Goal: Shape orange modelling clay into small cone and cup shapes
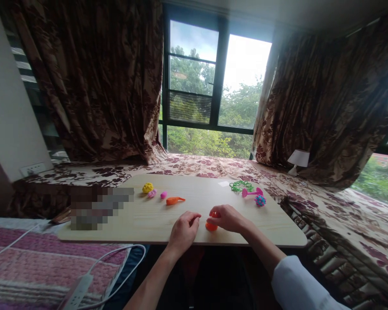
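Observation:
My right hand (228,218) reaches in from the right, its fingers closed around the top of a small orange rounded thing (211,226) near the table's front edge. What kind of thing it is I cannot make out. Just left of it, my left hand (184,230) rests at the table with curled fingers, thumb and forefinger close together and no object showing in them. Farther back lies an orange carrot-shaped piece (173,200). Beyond it to the left are a small pink lump (163,195), a pale pink lump (151,193) and a yellow lump (147,187).
On the light wooden table (129,219), the right rear holds a green beaded string (241,186), a pink dumbbell-shaped toy (252,193) and a blue-and-pink knobbly ball (260,200). A blurred patch covers the left end. A power strip (77,292) with a white cable lies below left.

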A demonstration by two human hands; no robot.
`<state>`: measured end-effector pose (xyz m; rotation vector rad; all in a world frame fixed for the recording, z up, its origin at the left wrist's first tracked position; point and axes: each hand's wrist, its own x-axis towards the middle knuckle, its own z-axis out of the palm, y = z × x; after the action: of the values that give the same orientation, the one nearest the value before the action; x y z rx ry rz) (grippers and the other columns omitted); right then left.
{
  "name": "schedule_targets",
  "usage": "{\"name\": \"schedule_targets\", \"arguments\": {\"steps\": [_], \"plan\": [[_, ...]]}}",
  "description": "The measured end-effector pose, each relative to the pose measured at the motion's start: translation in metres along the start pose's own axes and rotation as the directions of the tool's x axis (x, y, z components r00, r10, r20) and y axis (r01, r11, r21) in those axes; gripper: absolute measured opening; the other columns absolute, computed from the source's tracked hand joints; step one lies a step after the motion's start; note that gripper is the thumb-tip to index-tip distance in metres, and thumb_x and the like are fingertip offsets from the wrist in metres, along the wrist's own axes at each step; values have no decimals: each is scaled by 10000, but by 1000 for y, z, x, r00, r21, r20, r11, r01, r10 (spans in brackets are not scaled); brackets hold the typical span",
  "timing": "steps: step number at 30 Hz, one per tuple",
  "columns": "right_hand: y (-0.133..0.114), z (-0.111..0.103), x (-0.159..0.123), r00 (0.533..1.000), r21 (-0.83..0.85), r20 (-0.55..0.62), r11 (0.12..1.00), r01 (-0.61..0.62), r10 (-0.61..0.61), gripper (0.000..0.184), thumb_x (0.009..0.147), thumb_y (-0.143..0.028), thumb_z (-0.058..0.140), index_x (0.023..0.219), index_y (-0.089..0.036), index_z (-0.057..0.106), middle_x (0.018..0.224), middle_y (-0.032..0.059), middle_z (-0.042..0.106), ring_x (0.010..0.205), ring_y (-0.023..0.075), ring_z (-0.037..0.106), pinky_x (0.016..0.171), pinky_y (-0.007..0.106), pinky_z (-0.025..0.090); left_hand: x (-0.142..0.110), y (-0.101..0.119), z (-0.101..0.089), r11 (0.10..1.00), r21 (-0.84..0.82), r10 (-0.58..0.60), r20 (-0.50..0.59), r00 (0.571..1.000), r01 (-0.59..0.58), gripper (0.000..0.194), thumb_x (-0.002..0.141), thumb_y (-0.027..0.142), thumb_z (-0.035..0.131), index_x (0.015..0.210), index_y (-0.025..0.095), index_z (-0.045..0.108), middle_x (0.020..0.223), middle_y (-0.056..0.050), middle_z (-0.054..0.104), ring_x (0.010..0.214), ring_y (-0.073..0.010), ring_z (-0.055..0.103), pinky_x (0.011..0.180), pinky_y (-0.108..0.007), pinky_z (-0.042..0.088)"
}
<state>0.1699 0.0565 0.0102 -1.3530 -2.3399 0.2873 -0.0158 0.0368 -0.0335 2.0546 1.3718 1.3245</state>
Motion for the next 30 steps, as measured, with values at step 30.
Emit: {"name": "schedule_targets", "arguments": {"steps": [30], "plan": [[11,-3,-4,977,294,203,948,-124,65,451,839,-466,371,720,-127,644,586,15,592,478,86,502,468,182,358,-1,3,-1,1000,-4,1,-5,1000,-1,234,794,273,414,855,212,632,864,-29,633,847,-153,575,795,-272,433]]}}
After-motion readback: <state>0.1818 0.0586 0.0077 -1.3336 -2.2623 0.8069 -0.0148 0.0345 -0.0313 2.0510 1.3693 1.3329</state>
